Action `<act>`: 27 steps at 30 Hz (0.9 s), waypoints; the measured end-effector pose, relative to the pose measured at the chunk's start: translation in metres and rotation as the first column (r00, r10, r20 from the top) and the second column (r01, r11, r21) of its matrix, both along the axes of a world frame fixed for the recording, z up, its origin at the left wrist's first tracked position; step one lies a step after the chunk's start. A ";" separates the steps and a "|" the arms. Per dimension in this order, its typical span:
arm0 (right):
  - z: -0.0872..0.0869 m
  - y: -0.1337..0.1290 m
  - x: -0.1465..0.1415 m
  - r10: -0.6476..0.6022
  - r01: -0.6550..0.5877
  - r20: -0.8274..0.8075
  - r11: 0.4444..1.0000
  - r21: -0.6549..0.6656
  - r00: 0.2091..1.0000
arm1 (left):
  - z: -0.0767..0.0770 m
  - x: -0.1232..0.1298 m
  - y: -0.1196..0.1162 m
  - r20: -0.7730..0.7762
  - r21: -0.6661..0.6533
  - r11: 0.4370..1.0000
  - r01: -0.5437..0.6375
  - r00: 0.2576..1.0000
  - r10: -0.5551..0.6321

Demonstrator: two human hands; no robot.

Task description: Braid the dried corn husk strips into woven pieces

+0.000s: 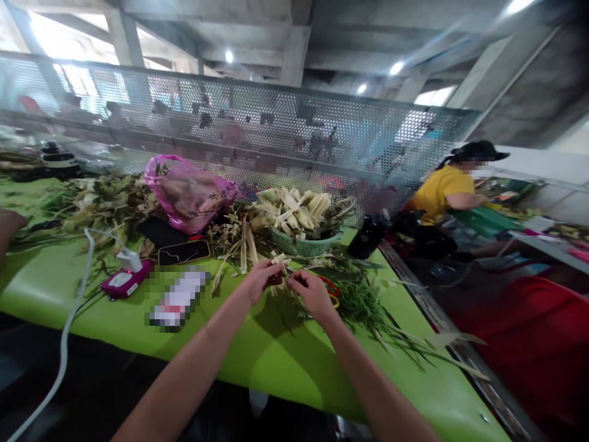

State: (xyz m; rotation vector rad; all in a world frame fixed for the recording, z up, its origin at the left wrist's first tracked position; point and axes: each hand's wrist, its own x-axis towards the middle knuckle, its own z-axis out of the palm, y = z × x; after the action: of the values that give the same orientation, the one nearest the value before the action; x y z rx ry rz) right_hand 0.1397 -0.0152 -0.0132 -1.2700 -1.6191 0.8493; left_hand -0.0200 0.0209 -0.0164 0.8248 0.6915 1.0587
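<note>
My left hand (pixel 263 279) is closed on a small bundle of pale dried leaf strips (pixel 280 259), held above the green tabletop. Close on its right, my right hand (pixel 309 288) has its thumb and fingers pinched together at the bundle's edge; what lies between them is too small to make out. Just behind my hands stands a green basket (pixel 306 247) heaped with pale dried husks (pixel 299 212). Red and yellow scissor handles (pixel 334 291) show beside my right hand, next to a pile of thin green strips (pixel 363 301).
A pink plastic bag (pixel 188 193), a dark phone (pixel 184 252), a purple power socket (pixel 126 280) with a white cable, and dried plant matter (pixel 108 205) lie leftward. A black container (pixel 369 236) stands near the right edge. A person in yellow (pixel 442 190) is beyond.
</note>
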 end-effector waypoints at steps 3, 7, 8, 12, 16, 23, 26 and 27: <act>-0.002 0.001 0.001 -0.026 0.026 0.021 1.000 0.008 0.999 | 0.002 -0.001 0.000 -0.017 0.024 0.999 -0.032 0.999 0.032; -0.002 0.000 0.001 -0.046 0.045 0.036 0.999 0.027 0.998 | 0.003 0.000 0.001 -0.071 0.039 0.997 -0.067 0.995 0.070; -0.002 -0.001 0.001 -0.039 0.038 0.030 0.999 0.027 0.999 | 0.003 0.000 0.001 -0.080 0.050 0.996 -0.072 0.994 0.076; 0.000 -0.002 0.000 -0.032 0.032 0.012 0.999 0.017 0.999 | 0.004 0.003 -0.001 -0.078 0.084 0.994 -0.065 0.994 0.071; 0.001 -0.001 0.000 -0.054 0.054 0.034 0.998 0.022 0.998 | 0.005 0.005 -0.003 -0.024 0.050 0.998 -0.050 0.998 0.051; 0.005 -0.002 -0.002 -0.027 0.027 0.000 0.999 0.019 1.000 | 0.002 0.004 -0.002 0.067 -0.058 0.998 -0.012 0.998 0.016; 0.003 -0.001 -0.001 -0.050 0.049 0.011 0.998 0.025 0.999 | 0.003 0.002 -0.002 0.049 -0.017 1.000 -0.024 0.999 0.025; 0.002 -0.001 0.000 -0.060 0.059 0.015 0.998 0.026 0.998 | 0.004 0.001 -0.002 0.043 0.002 0.999 -0.032 0.999 0.032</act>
State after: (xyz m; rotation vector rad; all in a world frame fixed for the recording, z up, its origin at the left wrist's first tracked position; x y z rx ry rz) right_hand 0.1396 -0.0157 -0.0110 -1.3036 -1.5917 0.7817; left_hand -0.0189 0.0185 -0.0123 0.7932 0.6686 1.1033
